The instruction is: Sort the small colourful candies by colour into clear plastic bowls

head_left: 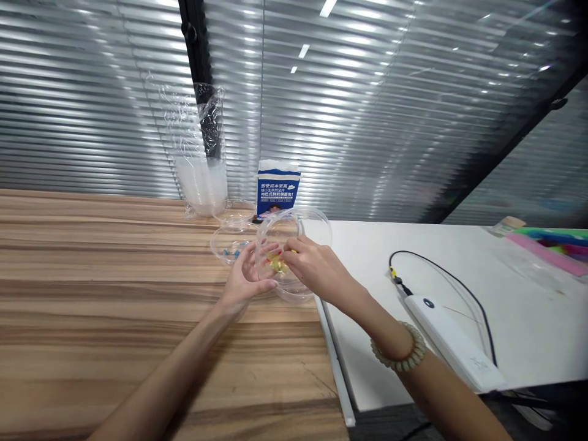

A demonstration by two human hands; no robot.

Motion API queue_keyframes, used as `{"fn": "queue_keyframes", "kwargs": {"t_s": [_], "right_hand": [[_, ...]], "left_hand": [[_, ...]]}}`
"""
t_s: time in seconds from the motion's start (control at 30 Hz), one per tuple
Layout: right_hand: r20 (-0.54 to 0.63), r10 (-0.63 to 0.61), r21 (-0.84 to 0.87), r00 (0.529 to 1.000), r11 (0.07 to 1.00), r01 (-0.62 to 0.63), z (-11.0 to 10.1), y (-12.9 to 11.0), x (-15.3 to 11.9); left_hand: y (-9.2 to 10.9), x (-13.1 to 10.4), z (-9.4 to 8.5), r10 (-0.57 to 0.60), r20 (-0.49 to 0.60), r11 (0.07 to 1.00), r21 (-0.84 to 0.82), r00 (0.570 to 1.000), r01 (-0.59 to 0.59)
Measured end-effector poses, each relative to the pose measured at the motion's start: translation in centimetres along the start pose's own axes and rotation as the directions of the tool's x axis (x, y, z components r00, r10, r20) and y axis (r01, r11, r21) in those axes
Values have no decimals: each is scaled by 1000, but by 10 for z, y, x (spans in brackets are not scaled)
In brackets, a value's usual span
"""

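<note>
My left hand (245, 275) grips a clear plastic bowl (261, 236) at its left side and holds it tilted towards me. Small yellow and red pieces (277, 263) lie inside. The fingers of my right hand (312, 266) reach into the bowl, pinched together among the pieces; what they hold is too small to tell. A second clear round bowl (328, 229) stands behind and to the right, partly covered by my right hand. Just left of my left hand, another clear bowl (214, 245) has small blue pieces (236, 252) in it.
Behind these are one more clear bowl (234, 204), a stack of plastic bowls (202, 187) in a clear bag, and a blue printed packet (278, 193). On the white table (367, 367) to the right lie a white device (452, 340), its black cable (459, 283) and colourful bags (551, 251).
</note>
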State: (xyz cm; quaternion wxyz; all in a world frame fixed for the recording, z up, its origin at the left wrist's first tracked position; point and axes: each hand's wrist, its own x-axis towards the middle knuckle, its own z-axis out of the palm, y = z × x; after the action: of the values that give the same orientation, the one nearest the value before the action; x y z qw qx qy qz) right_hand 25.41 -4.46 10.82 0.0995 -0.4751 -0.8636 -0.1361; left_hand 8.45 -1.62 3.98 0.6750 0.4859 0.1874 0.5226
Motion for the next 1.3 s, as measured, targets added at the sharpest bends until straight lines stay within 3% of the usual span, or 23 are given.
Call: {"fn": "queue_keyframes", "kwargs": {"t_s": [0.17, 0.43, 0.73, 0.9, 1.3], "right_hand": [[-9, 72, -90, 997, 993, -73, 2, 5, -1], [30, 145, -64, 989, 988, -143, -5, 4, -1], [6, 108, 91, 994, 990, -108, -5, 4, -6], [-16, 51, 64, 999, 997, -50, 3, 0, -3], [64, 105, 40, 992, 993, -107, 4, 2, 4]], "left_hand": [[0, -1, 0, -14, -16, 1000, 13, 1000, 14], [1, -1, 1, -13, -29, 1000, 12, 999, 13], [0, -1, 1, -18, -19, 1000, 4, 1000, 18], [1, -1, 2, -23, -21, 1000, 9, 1000, 23], [1, -1, 2, -32, -36, 999, 16, 999, 32]]}}
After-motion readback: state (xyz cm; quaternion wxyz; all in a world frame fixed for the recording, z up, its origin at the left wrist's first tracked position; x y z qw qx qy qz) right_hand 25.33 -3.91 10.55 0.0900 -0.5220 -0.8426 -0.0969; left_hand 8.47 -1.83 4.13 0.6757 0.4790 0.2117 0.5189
